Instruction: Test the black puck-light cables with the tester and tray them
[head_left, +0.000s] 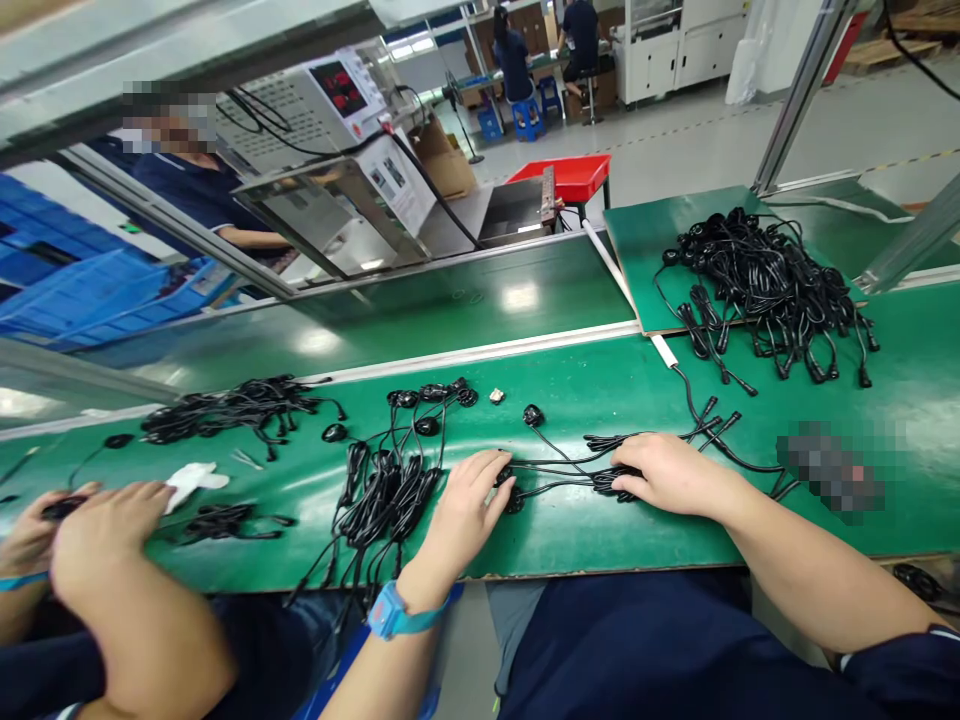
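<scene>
My left hand [469,505] rests on the green bench [585,540] with its fingers closed around a small black round puck [513,497] at a cable's end. My right hand [664,470] presses down on a folded bundle of thin black cable [611,480]. Several cable strands [559,465] run between the two hands. One more black puck [532,414] lies just beyond them. A blue wrist strap [394,613] is on my left wrist.
A tangle of cables [390,480] lies left of my left hand, another pile [225,410] further left, and a big heap [772,285] on a raised green board at the right. A co-worker's hands [90,535] work at the near left. Test equipment [330,120] stands behind.
</scene>
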